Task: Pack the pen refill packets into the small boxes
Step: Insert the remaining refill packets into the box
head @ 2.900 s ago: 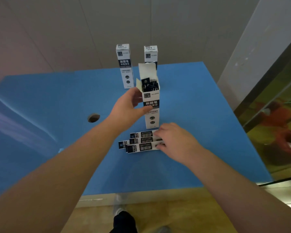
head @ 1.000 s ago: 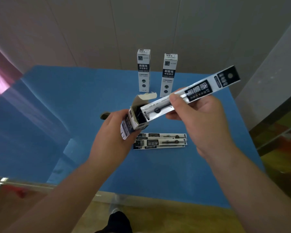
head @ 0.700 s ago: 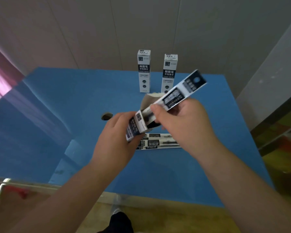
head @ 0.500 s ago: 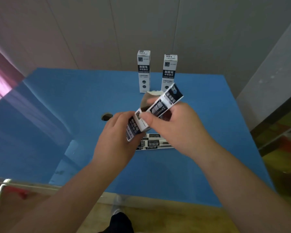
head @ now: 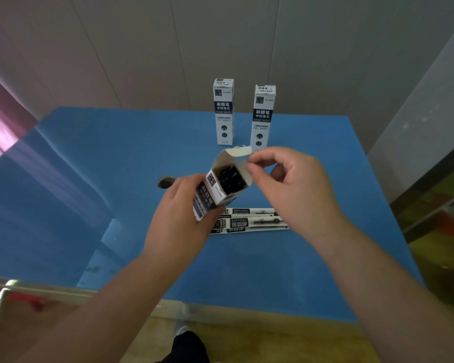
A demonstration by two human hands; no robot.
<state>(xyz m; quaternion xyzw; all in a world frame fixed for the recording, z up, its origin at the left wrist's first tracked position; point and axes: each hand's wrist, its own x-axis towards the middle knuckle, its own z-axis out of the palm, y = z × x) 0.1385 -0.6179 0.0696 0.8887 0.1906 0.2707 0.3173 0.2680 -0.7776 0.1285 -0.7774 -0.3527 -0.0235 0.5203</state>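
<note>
In the centre of the frame, the left hand [head: 178, 218] is wrapping closed around the lower body of a small white-and-dark cardboard box [head: 215, 189], tilting its open mouth toward the right hand [head: 291, 189]. That hand is holding nothing, its thumb and forefinger pinching loosely near the box's pale side flap [head: 247, 172]. Dark refill packets are showing inside the mouth. Just behind the hands, flat white-and-black refill packets [head: 249, 221] are lying on the blue counter [head: 247, 271]. To do this well, the flaps probably need keeping spread and the box steady before fetching the next packet. Further up the frame, two closed upright boxes [head: 223, 111] are standing side by side.
</note>
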